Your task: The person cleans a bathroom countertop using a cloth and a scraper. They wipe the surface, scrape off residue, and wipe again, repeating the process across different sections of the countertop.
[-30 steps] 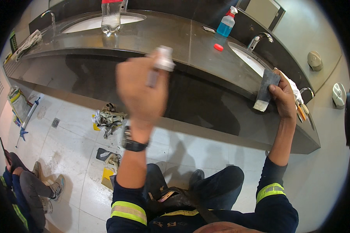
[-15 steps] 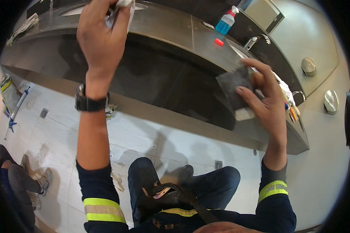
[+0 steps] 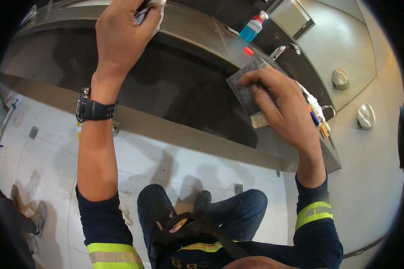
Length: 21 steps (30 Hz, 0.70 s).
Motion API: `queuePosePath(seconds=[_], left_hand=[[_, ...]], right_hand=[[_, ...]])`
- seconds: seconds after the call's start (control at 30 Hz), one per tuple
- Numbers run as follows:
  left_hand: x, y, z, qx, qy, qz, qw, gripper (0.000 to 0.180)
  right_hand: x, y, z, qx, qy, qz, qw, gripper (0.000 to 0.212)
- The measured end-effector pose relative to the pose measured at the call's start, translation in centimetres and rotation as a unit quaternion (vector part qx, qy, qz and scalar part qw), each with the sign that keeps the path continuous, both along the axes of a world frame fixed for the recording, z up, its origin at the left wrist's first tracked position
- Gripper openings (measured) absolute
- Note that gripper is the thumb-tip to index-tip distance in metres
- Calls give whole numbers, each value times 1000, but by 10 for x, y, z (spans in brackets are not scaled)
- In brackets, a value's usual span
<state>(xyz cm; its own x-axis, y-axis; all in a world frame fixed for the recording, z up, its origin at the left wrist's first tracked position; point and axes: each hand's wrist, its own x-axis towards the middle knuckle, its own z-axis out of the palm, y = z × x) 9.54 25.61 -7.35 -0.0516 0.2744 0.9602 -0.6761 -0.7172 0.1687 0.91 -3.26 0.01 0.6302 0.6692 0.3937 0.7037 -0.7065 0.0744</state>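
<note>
My left hand (image 3: 121, 45), with a black watch on its wrist, is closed on a crumpled white cloth (image 3: 160, 17) above the front edge of the dark stone counter (image 3: 191, 28). The cloth is partly hidden by the fingers and cut by the upper edge. Between the fingers of my right hand (image 3: 286, 105) is a thin flat grey plate (image 3: 241, 91), roughly square and smudged. A pale block-like end (image 3: 258, 119) shows at its lower edge. The plate is held tilted in front of the counter's right part, near the red cap (image 3: 248, 51).
A spray bottle of blue liquid (image 3: 250, 31) and a chrome faucet (image 3: 285, 50) stand on the counter. Pens and a white cloth (image 3: 316, 107) lie at its right end. A caulking gun (image 3: 4, 127) is on the floor at left, near another person's shoe (image 3: 39, 219).
My right hand has moved left with the grey plate, its fingers now bent more over it. The left hand stays closed on the cloth. The view has shifted slightly right.
</note>
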Motion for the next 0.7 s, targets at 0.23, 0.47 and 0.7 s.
queuePosePath(seconds=[0.23,0.47,0.7], left_hand=[[1,2,-1,9,-8,5,1000,10],[5,11,-12,36,39,11,999,18],[7,12,-13,34,39,22,998,17]], right_hand=[[2,15,6,2,14,5,1000,22],[0,20,6,0,26,-19,999,23],[1,19,3,-7,10,-19,1000,23]])
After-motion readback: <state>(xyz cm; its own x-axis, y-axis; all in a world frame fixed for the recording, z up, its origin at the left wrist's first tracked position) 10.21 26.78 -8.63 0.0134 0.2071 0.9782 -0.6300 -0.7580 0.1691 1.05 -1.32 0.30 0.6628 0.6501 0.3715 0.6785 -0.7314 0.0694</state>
